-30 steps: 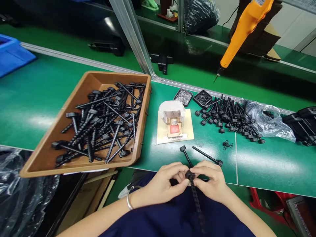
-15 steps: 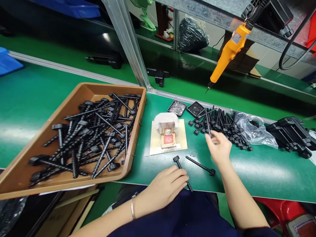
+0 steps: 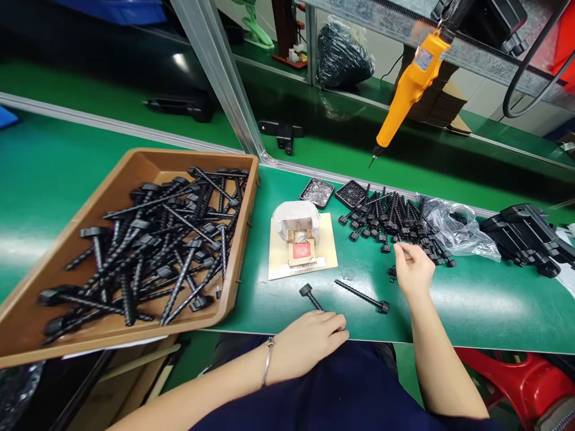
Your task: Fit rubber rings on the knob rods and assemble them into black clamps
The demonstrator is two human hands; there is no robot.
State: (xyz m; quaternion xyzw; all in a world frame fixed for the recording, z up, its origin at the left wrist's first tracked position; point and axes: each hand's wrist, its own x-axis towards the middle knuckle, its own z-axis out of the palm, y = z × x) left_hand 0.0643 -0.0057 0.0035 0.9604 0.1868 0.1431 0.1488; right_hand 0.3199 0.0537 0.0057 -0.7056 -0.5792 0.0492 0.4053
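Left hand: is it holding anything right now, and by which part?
The left hand rests on a black threaded rod, covering its shaft end; the head sticks out. A closed grip cannot be told.

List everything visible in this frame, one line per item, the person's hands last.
Tray: one, brown, left, full of black ribbed rods.
Loose rods: many, black, heaped centre-right.
Single rods: two, black, near edge.
Small rings: few, black, by right fingers.
Dishes: two, black, behind the fixture.
Fixture: one, tan, on a cream card.
Screwdriver: one, orange, hanging.
Plastic bag: one, clear, right.
Left hand: on a rod.
Right hand: beside the rings.
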